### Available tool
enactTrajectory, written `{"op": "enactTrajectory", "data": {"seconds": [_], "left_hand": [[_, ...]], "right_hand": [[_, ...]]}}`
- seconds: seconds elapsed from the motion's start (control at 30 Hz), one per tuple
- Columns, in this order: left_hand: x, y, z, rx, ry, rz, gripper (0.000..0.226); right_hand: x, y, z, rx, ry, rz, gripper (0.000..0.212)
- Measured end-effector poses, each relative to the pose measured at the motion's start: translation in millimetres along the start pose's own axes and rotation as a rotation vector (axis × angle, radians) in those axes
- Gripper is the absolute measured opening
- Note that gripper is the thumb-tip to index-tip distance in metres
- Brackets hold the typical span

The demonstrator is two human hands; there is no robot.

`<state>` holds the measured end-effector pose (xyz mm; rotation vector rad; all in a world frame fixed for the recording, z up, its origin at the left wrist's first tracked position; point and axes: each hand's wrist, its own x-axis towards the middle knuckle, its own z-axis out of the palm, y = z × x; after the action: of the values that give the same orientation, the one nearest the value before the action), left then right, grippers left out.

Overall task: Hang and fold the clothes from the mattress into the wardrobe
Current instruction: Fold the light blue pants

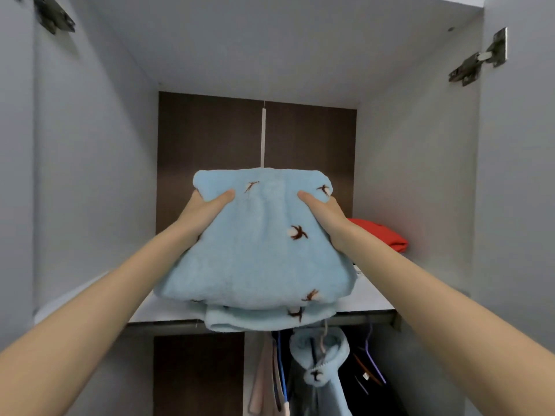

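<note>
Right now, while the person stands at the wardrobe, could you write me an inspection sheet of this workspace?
Surface: white shelf, partly covered.
Job's things: folded blue garment over the shelf's front edge; folded red garment at the shelf's right back.
Clutter: nothing seen.
Hands: left hand and right hand each grip one side of the blue garment, thumbs on top.
Cables: nothing seen.
Surroundings: hung clothes below the shelf; door hinge upper right; dark back panel.
</note>
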<state>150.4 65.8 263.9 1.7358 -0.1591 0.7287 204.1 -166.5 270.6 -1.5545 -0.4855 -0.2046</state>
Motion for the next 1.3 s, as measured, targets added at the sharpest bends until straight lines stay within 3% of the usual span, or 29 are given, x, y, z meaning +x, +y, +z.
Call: {"op": "enactTrajectory", "data": {"seconds": [0.17,0.33,0.43,0.53,0.63,0.73,0.83,0.97,1.3], "left_hand": [[65,-43,0,0.192,0.041,-0.083,0.080],[94,-86,12,0.410,0.125,-0.232,0.080],[101,-108,21,0.501,0.051,-0.355,0.086],[98,-113,27,0.629,-0.019,-0.418,0.085],[86,-104,27,0.798,-0.099,-0.300,0.061],[59,-88,25,0.804,-0.238,-0.161,0.045],[28,-79,28,0.813,-0.239,-0.030,0.055],[-1,-83,42,1.034,-0.125,0.093,0.057],[43,-106,76,1.093,-0.138,0.020,0.050]], "right_hand": [[73,37,19,-0.078,0.067,0.035,0.065],[116,75,28,-0.174,0.072,0.127,0.079],[126,97,29,-0.386,0.068,0.192,0.087],[128,109,29,-0.715,0.005,0.164,0.078],[108,95,29,-0.944,-0.058,-0.005,0.054],[71,79,36,-0.996,-0.169,-0.180,0.035],[36,82,46,-1.038,-0.211,-0.261,0.038],[15,96,50,-1.113,-0.104,-0.340,0.042],[72,123,38,-1.182,-0.147,-0.265,0.041]]}}
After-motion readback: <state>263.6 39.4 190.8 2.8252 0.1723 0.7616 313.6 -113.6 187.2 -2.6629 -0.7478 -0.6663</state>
